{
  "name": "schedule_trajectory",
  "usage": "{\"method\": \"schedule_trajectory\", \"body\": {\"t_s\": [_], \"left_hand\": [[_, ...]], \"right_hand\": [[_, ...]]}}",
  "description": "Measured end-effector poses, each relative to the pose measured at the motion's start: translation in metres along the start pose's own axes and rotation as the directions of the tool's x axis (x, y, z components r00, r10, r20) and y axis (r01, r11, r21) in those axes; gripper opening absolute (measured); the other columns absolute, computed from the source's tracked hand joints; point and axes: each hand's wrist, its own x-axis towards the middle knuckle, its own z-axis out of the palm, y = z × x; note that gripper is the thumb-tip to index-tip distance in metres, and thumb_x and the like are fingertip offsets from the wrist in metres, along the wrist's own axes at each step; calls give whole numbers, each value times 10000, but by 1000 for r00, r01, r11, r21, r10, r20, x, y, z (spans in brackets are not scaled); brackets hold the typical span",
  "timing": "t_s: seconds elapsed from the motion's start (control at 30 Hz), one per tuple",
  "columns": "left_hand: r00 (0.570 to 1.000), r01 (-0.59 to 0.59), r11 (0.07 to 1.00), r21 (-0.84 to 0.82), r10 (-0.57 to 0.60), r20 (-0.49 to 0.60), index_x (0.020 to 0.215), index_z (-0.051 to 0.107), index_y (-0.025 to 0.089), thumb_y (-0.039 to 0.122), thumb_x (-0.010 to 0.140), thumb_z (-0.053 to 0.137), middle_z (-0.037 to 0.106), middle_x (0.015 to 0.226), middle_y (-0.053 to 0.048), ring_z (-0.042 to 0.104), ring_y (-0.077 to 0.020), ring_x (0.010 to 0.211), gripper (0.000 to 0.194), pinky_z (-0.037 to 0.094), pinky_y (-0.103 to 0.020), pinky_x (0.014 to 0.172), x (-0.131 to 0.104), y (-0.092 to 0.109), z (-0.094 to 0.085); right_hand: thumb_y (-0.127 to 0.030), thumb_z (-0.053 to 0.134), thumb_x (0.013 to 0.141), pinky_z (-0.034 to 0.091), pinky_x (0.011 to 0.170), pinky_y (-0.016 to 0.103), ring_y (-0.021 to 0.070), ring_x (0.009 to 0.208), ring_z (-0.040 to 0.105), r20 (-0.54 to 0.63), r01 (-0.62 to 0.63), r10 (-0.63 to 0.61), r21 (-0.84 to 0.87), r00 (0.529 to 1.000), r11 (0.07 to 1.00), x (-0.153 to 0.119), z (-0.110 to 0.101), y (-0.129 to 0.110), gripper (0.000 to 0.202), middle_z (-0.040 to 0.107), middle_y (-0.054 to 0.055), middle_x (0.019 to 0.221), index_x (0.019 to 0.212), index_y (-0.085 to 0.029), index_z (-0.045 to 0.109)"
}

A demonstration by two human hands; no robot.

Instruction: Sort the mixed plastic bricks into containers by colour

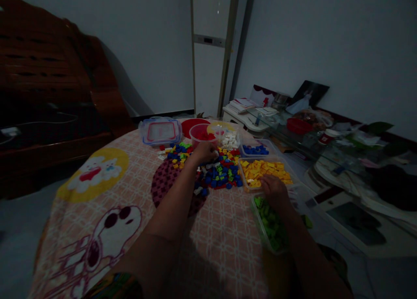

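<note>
My left hand (206, 152) reaches over a loose pile of mixed toy building bricks (221, 174), just in front of a round clear tub (203, 136) of red bricks. Its fingers are curled together; whatever is in them is too small to make out. At the front edge of a clear box (246, 184) of yellow bricks (267, 171) is my right hand (273, 189), fingers bent and close together, their tips partly hidden. Below my right wrist stands a box of green bricks (272, 225), partly covered by the forearm.
Blue bricks (256, 150) lie in another clear box, and white bricks (230, 139) are heaped behind the pile. A clear lidded container (161, 131) stands back left on the patterned tablecloth (221, 238). A cluttered glass table (276, 121) is at right, a wooden bench (58, 68) left.
</note>
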Motion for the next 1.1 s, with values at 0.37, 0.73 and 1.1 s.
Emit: {"method": "schedule_trajectory", "body": {"t_s": [0.37,0.73,1.1], "left_hand": [[966,173,466,-868,-252,57,899,731,99,246,736,781,668,632,-1,583,-97,539,226,523,-252,633,4,14,16],[964,-59,102,-993,-251,-83,1391,533,167,143,759,751,617,1383,-159,593,-210,1294,668,496,-313,1038,15,30,45],[984,-14,457,-889,-153,-94,1088,720,114,225,659,805,753,1061,-118,705,-218,972,451,555,-342,891,2,3,4]], "right_hand": [[-258,409,963,516,907,398,242,922,654,-9,43,-43,-22,999,999,-1,0,1,333,747,123,939,897,-190,728],[-273,406,963,520,911,427,258,927,659,-21,25,-25,2,999,1000,0,0,0,339,743,137,940,899,-195,730],[-275,415,959,526,902,413,251,925,665,-4,13,-13,11,1000,1000,0,0,1,341,749,132,954,889,-188,738]]}}
